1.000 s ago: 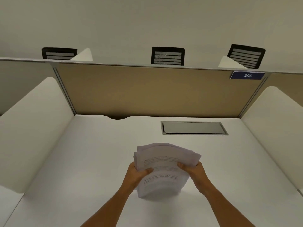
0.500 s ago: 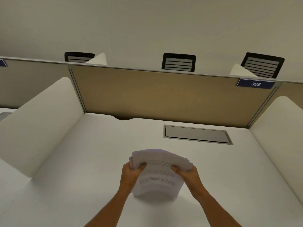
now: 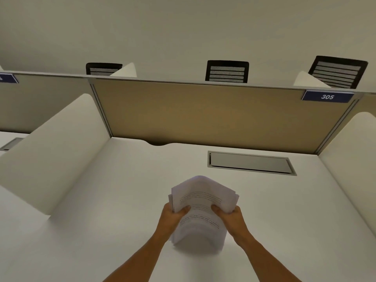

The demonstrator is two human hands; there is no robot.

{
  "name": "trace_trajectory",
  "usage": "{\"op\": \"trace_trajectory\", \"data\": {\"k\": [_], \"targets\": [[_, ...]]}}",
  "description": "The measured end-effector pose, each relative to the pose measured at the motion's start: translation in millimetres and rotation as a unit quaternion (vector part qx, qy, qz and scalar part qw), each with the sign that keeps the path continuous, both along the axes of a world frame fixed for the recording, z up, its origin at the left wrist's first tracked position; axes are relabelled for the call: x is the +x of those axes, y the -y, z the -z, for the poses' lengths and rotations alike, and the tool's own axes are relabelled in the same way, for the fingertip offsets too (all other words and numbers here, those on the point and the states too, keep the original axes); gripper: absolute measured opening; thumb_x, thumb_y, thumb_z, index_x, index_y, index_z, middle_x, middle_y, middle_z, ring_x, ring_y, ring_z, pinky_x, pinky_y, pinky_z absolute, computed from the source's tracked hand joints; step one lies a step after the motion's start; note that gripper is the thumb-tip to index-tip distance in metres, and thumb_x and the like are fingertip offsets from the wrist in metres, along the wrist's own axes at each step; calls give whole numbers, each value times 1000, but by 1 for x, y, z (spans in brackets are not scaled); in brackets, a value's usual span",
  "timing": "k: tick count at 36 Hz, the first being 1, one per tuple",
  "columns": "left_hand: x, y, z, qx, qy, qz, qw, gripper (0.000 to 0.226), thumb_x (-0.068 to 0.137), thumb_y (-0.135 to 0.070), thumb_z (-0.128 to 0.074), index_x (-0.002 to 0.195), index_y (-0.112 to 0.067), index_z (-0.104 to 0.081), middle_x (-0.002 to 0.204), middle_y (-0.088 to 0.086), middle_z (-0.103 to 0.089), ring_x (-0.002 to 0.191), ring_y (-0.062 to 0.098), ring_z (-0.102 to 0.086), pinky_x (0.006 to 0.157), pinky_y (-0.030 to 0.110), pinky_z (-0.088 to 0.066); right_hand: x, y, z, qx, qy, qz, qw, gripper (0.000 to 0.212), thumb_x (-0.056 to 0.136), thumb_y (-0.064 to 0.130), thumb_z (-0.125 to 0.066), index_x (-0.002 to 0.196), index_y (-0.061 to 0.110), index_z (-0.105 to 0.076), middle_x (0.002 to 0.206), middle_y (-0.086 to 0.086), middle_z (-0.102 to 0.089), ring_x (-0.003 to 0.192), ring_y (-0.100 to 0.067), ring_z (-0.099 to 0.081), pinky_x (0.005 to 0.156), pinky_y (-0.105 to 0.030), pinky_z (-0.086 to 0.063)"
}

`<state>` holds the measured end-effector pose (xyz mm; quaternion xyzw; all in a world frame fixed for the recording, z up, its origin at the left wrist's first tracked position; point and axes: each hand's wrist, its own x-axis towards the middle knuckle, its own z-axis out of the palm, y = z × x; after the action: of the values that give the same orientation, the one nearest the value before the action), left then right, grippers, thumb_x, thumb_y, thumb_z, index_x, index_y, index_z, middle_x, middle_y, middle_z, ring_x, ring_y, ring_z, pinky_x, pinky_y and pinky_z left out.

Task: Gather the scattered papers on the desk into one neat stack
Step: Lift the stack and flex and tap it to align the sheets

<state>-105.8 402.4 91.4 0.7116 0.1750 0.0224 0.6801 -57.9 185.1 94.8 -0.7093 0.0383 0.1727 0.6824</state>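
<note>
While both thumbs press the top sheet:
Left hand (image 3: pixel 173 217): grips papers (image 3: pixel 203 202)
Right hand (image 3: pixel 233 218): grips opposite edge
Desk (image 3: pixel 101 210): beneath the grip

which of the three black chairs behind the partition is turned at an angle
The rightmost chair, just above the 305 sign. Its slatted back is skewed, while the middle chair and left chair face squarely.
</note>
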Motion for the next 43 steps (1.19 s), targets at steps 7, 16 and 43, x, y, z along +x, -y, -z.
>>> {"op": "trace_trajectory", "data": {"k": [7, 16, 43], "targets": [[4, -8, 1, 11, -5, -30, 999, 26, 68, -47, -79, 90, -35, -73, 86, -12, -77, 77, 9, -74, 57, 21, -58, 2, 11, 3, -21, 13, -2, 1000, 30, 70, 38, -85, 97, 25, -78, 91, 0, -79, 82, -20, -76, 68, -37, -64], [-16, 12, 24, -19, -41, -27, 999, 29, 70, -37, -82, 96, -27, -75, 87, -6, -78, 80, 13, -75, 59, 22, -58, -6, 15, 14, -30, -11, -18, 999, 19, 75, 36, -82, 92, 28, -80, 92, 0, -80, 84, -17, -77, 68, -29, -62], [1, 16, 7, -7, 1, -36, 999, 20, 69, -42, -82, 85, -30, -78, 83, -2, -78, 75, 15, -75, 61, 27, -61, -5, 17, 1, -39, 30, 35, 998, 2, 83, 32, -78, 85, 34, -77, 84, 4, -79, 76, -15, -75, 60, -24, -59]]}}
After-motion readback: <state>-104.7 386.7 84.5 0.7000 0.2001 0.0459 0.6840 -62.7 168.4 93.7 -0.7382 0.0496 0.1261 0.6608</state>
